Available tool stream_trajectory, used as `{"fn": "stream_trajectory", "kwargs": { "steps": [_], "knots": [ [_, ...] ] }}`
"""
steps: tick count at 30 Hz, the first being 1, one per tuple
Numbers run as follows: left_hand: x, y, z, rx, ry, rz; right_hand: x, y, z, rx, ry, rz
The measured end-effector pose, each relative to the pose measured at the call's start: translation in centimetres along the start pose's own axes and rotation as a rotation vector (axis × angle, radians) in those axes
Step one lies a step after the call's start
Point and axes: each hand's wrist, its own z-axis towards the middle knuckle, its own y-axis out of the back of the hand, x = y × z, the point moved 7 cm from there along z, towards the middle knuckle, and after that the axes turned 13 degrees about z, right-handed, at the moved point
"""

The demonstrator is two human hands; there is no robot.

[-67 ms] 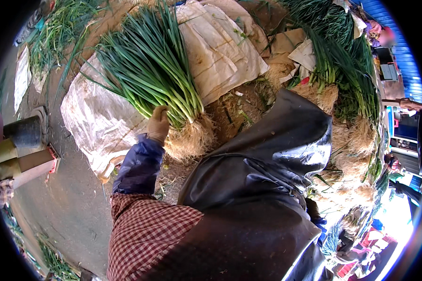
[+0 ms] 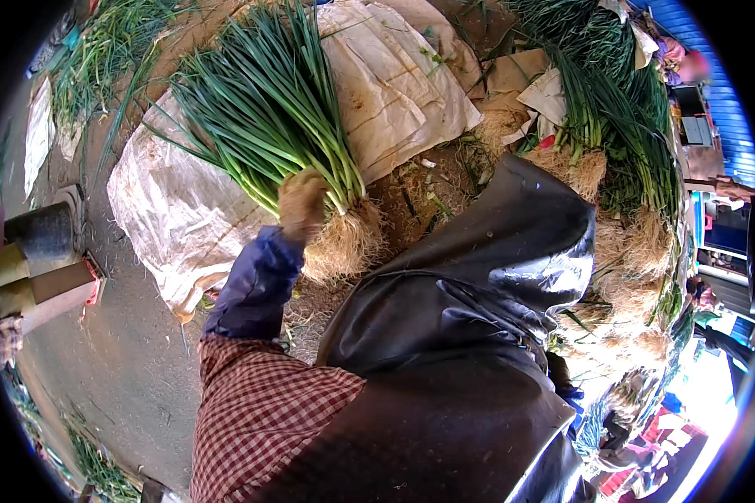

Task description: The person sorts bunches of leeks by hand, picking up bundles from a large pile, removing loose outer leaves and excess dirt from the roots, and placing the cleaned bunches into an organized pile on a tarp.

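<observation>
A large bunch of green onions (image 2: 264, 117) lies on pale woven sacking, its dark leaves pointing away from me. Its white stems and tangled, straw-coloured roots (image 2: 346, 243) are at the near end. My left hand (image 2: 303, 204), in a tan glove, is over the stems just above the roots. Motion blurs its fingers, so their grip cannot be made out. Low on the right, beside the black apron (image 2: 470, 335) over my lap, a small part of my right hand (image 2: 559, 374) shows in a dark glove. The apron hides most of it, fingers included.
White sacking (image 2: 184, 210) spreads under and left of the bunch; folded beige sacks (image 2: 394, 92) lie beyond. More green onions (image 2: 617, 126) with roots are heaped along the right. Loose greens (image 2: 113, 50) lie far left. A box (image 2: 63, 293) stands at the left edge.
My left hand has moved right and slightly up, from the bunch's left edge onto its stems above the roots. The bunch has barely moved.
</observation>
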Motion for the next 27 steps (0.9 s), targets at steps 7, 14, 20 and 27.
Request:
{"fn": "stream_trajectory", "kwargs": {
  "steps": [7,14,20,27],
  "knots": [
    [-3.9,-1.8,2.3,0.870,0.007,0.363,-0.3,0.1,-0.3,-0.019,0.003,0.010],
    [2.1,-3.9,-0.1,0.222,0.004,0.172,-0.4,-0.5,-0.5,-0.008,-0.006,0.011],
    [-0.6,-4.5,1.5,0.498,-0.008,0.422,-0.5,-0.4,-0.6,-0.011,-0.001,0.007],
    [-2.4,-7.3,0.4,0.866,-0.127,0.478,-0.2,-0.5,-0.3,-0.007,0.013,0.002]
  ]
}}
